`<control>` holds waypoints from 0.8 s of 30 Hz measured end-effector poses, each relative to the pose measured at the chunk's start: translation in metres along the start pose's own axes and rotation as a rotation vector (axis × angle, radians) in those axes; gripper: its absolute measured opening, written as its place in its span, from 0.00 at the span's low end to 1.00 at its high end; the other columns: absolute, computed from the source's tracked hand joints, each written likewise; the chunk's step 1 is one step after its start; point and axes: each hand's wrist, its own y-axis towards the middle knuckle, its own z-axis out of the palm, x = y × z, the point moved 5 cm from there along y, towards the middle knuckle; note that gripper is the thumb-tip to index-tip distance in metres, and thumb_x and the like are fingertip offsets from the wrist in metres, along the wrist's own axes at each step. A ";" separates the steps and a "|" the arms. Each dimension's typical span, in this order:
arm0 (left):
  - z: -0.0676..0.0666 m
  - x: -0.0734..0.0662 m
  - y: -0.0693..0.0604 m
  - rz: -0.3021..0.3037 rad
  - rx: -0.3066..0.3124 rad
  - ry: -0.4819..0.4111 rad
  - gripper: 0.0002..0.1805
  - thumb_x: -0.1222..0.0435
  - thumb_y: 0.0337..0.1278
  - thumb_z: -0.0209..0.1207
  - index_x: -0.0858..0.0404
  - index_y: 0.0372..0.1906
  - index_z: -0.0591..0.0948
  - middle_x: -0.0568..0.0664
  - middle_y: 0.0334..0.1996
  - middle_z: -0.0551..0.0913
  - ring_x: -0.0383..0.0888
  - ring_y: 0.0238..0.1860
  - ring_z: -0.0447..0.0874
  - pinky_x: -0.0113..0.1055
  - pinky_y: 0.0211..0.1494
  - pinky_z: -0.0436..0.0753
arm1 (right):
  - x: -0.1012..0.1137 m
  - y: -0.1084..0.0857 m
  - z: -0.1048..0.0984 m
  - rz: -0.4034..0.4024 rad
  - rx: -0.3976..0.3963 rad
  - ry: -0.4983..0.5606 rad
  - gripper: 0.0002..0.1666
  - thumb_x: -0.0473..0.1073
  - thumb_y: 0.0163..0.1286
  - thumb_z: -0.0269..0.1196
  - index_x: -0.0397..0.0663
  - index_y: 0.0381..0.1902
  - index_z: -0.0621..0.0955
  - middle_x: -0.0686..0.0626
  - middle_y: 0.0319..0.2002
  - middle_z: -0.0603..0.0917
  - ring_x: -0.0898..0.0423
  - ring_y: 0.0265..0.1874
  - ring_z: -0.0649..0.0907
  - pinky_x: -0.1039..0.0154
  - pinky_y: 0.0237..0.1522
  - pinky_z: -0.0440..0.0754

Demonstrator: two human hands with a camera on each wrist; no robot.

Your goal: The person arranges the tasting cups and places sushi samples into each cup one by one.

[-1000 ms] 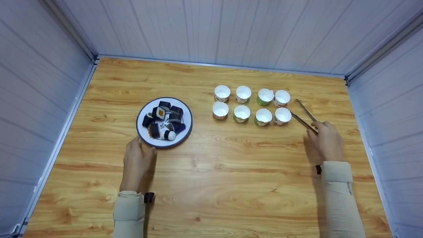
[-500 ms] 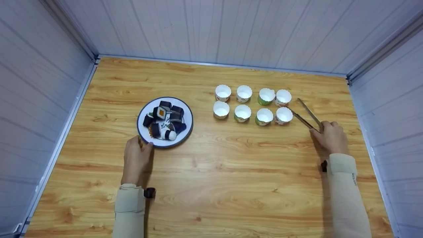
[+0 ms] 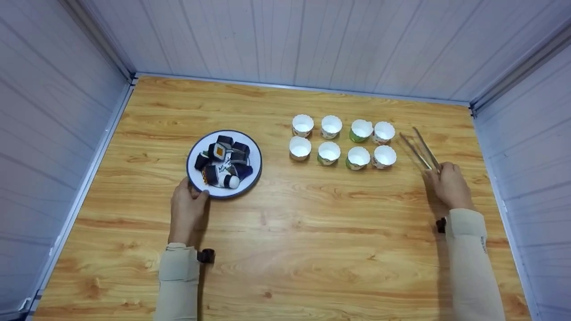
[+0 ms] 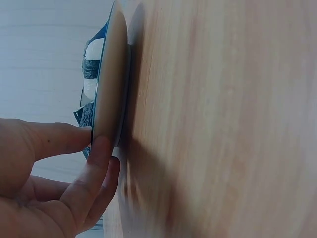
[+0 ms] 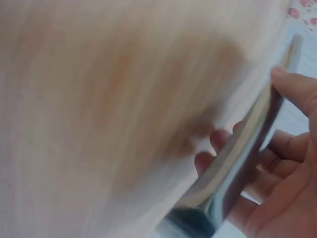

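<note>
My left hand [image 3: 186, 209] pinches the near left rim of a white plate [image 3: 255, 156] with a dark blue edge. In the left wrist view the thumb lies on top of the plate [image 4: 110, 89] rim, with fingers under it. Several sushi pieces [image 3: 218, 151], mostly wrapped in black, lie on the plate. At the right, my right hand [image 3: 453, 187] grips long metal tongs [image 3: 427, 149] near their joined end. The tong arms stand slightly apart and point away from me, with nothing between the tips. The right wrist view shows the tongs [image 5: 247, 148] blurred between thumb and fingers.
Two rows of white-lined paper baking cups [image 3: 329, 151] stand between the plate and the tongs. The wooden table [image 3: 290, 249] is bounded by a pale panel wall [image 3: 276, 40] behind and panels on both sides.
My left hand has moved up to the plate and taken hold of its rim. My right hand has shifted right with the tongs, whose tips have swung away from the cups.
</note>
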 end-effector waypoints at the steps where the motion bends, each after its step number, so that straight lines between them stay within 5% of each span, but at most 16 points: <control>1: 0.000 0.000 0.000 0.002 0.004 -0.002 0.34 0.69 0.70 0.56 0.72 0.76 0.57 0.67 0.66 0.68 0.55 0.56 0.75 0.47 0.59 0.77 | 0.002 -0.001 -0.003 -0.001 -0.012 0.008 0.43 0.60 0.81 0.43 0.18 0.63 0.62 0.26 0.47 0.67 0.33 0.39 0.74 0.38 0.37 0.74; 7: 0.000 0.001 0.000 0.026 -0.008 -0.002 0.33 0.70 0.70 0.56 0.71 0.75 0.59 0.67 0.63 0.73 0.56 0.55 0.77 0.46 0.56 0.79 | 0.034 -0.008 -0.018 -0.059 -0.125 0.020 0.40 0.58 0.82 0.39 0.22 0.65 0.61 0.29 0.42 0.72 0.33 0.35 0.76 0.38 0.33 0.73; 14: 0.002 0.001 0.000 0.014 0.014 -0.011 0.34 0.69 0.71 0.55 0.69 0.77 0.57 0.66 0.65 0.72 0.56 0.59 0.75 0.48 0.60 0.77 | 0.099 -0.023 -0.020 -0.249 -0.186 -0.020 0.34 0.56 0.81 0.49 0.26 0.60 0.69 0.34 0.34 0.76 0.40 0.25 0.77 0.44 0.25 0.76; 24: 0.002 0.001 0.000 -0.021 0.024 -0.027 0.33 0.68 0.72 0.55 0.67 0.77 0.58 0.63 0.68 0.70 0.55 0.64 0.72 0.47 0.65 0.74 | 0.206 -0.046 0.014 -0.696 -0.242 -0.191 0.22 0.51 0.73 0.63 0.41 0.54 0.76 0.45 0.34 0.81 0.52 0.21 0.77 0.57 0.15 0.75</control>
